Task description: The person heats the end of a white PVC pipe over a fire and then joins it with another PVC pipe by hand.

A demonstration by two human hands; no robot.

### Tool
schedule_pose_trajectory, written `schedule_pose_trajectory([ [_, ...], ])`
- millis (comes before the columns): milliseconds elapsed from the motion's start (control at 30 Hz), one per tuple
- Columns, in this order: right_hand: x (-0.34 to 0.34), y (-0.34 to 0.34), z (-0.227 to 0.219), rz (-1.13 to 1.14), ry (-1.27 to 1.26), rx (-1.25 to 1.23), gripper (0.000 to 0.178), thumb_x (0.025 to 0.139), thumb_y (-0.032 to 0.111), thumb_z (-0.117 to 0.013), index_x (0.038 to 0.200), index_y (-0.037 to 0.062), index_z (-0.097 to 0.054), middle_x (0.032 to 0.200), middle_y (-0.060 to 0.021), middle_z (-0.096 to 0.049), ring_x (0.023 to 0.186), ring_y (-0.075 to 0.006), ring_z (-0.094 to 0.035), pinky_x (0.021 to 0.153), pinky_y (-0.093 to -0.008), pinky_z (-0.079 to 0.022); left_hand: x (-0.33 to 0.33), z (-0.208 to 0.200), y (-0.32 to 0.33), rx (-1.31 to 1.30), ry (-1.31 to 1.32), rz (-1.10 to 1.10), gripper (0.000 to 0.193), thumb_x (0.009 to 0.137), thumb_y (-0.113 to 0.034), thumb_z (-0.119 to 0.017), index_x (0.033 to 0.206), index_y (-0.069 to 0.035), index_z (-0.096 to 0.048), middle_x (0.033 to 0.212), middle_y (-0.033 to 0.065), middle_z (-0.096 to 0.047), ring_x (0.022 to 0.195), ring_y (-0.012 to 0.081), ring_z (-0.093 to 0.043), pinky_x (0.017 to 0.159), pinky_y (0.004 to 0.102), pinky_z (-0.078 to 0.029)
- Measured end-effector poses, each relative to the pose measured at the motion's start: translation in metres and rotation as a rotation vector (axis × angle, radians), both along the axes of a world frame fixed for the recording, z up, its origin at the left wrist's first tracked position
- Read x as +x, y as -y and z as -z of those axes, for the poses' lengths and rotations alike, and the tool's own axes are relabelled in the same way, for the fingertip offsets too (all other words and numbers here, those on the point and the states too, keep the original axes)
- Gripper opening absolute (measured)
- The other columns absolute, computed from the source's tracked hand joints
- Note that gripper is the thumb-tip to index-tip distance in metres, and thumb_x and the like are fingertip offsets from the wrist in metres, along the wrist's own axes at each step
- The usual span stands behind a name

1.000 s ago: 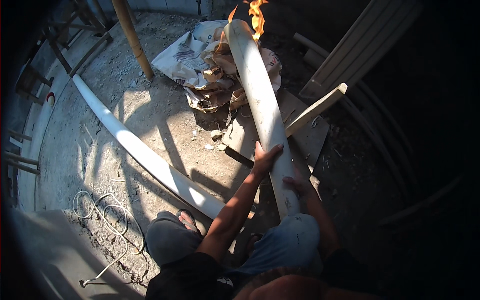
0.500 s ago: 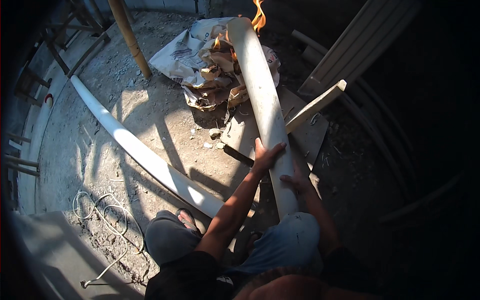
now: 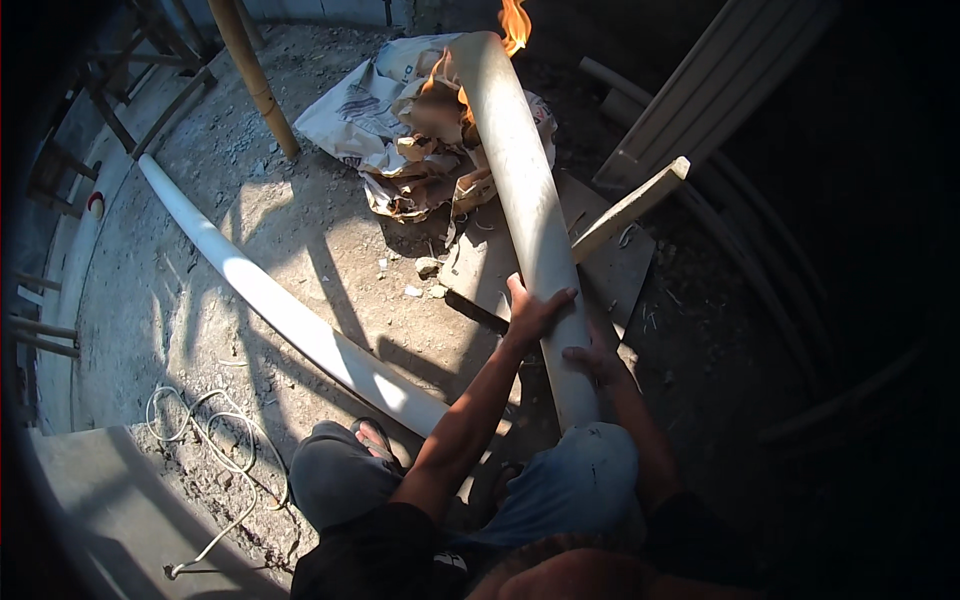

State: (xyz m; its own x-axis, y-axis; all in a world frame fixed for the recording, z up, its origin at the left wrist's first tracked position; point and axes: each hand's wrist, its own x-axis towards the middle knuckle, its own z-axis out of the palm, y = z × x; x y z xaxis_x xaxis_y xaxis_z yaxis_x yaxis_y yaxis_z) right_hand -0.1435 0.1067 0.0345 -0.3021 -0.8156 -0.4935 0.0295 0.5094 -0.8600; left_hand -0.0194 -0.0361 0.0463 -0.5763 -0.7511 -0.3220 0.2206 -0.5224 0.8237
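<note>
A pale plastic pipe (image 3: 525,190) slants away from my right knee, its far end over burning paper sacks (image 3: 440,130). Orange flames (image 3: 515,27) rise beside that end and lick along its left side. My left hand (image 3: 540,312) is closed around the pipe from the left, thumb lying across the top. Lower down, my right hand (image 3: 598,358) grips the pipe's right side, partly in shadow with some fingers hidden. The near end of the pipe lies at my knee.
A long white pipe (image 3: 290,310) lies on the ground to the left. Beyond the hands are a board (image 3: 480,270) and a wooden stick (image 3: 635,210). A bamboo pole (image 3: 255,85) stands far left; a rope (image 3: 235,465) lies near left. Ribbed panels (image 3: 720,85) lean at right.
The flames have grown around the left side of the pipe's far end. That end has shifted very slightly to the left; both hands keep their hold.
</note>
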Motion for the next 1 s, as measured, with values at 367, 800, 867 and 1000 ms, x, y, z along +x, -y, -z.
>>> schedule_pose_trajectory([
  [367,-0.001,0.007,-0.017,0.002,0.030,-0.014,0.106,0.055,0.042,-0.084,0.141,0.0013,-0.037,0.123,-0.0137,-0.055,0.112,-0.0260,-0.055,0.095,-0.0406,-0.046,-0.007,0.011,0.008,0.015,-0.027,0.027,0.069,0.078,-0.034,-0.079,0.120,0.004,-0.039,0.110,0.0178,-0.056,0.097,0.0237,-0.061,0.084,0.0359,-0.054],
  [800,0.003,0.003,-0.016,0.049,0.012,-0.077,0.098,0.056,0.040,-0.080,0.138,0.0039,-0.043,0.121,-0.0100,-0.057,0.109,-0.0243,-0.058,0.095,-0.0375,-0.047,-0.003,-0.010,0.006,-0.041,0.139,-0.042,0.071,0.077,-0.034,-0.079,0.119,0.003,-0.035,0.108,0.0180,-0.055,0.097,0.0243,-0.061,0.084,0.0378,-0.054],
  [867,0.007,0.006,-0.018,0.025,-0.074,-0.071,0.098,0.055,0.043,-0.079,0.138,0.0040,-0.044,0.119,-0.0100,-0.057,0.108,-0.0240,-0.058,0.094,-0.0369,-0.048,-0.005,-0.005,0.005,-0.040,0.140,-0.068,0.071,0.077,-0.034,-0.079,0.118,0.003,-0.035,0.108,0.0177,-0.055,0.096,0.0243,-0.062,0.083,0.0378,-0.055],
  [1000,-0.009,0.009,-0.022,-0.017,0.144,-0.009,0.098,0.056,0.046,-0.079,0.137,0.0038,-0.045,0.117,-0.0109,-0.058,0.108,-0.0237,-0.058,0.093,-0.0363,-0.048,-0.005,0.027,0.015,0.106,-0.316,-0.025,0.072,0.076,-0.035,-0.081,0.118,0.003,-0.035,0.107,0.0176,-0.056,0.093,0.0246,-0.063,0.079,0.0375,-0.056],
])
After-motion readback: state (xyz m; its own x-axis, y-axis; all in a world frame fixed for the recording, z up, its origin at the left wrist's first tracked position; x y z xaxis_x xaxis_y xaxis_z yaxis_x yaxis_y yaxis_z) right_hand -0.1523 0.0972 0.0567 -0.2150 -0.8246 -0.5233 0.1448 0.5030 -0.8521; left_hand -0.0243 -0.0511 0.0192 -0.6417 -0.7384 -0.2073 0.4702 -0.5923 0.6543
